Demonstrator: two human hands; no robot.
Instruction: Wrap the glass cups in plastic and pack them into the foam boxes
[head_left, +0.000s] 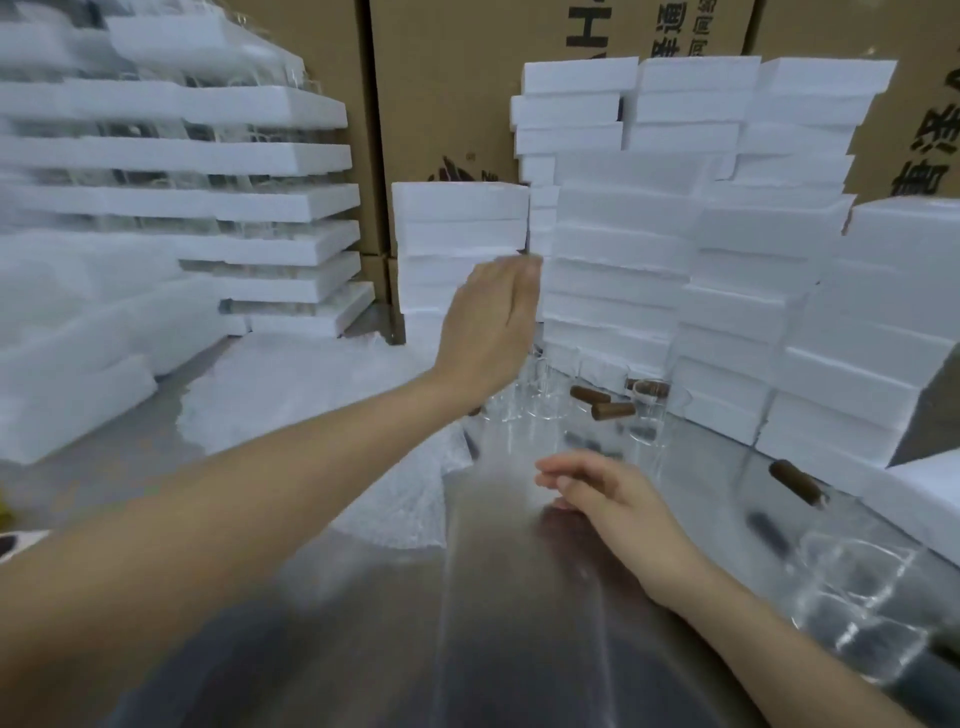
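Foam boxes (618, 244) hem the steel table (519, 597); left hand (488, 322), right hand (618, 504) relaxed, empty.

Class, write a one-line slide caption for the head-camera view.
Left hand raised toward stacked foam boxes; right hand low over the table, glass cups with brown handles beyond it.

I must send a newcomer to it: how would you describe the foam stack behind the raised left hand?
Start at the brown cardboard cartons along the back. Among the white foam box piles before them, this stack stands at the centre, behind the fingers of the left hand. It ends well below the taller stacks on its right, with bare carton showing above it.
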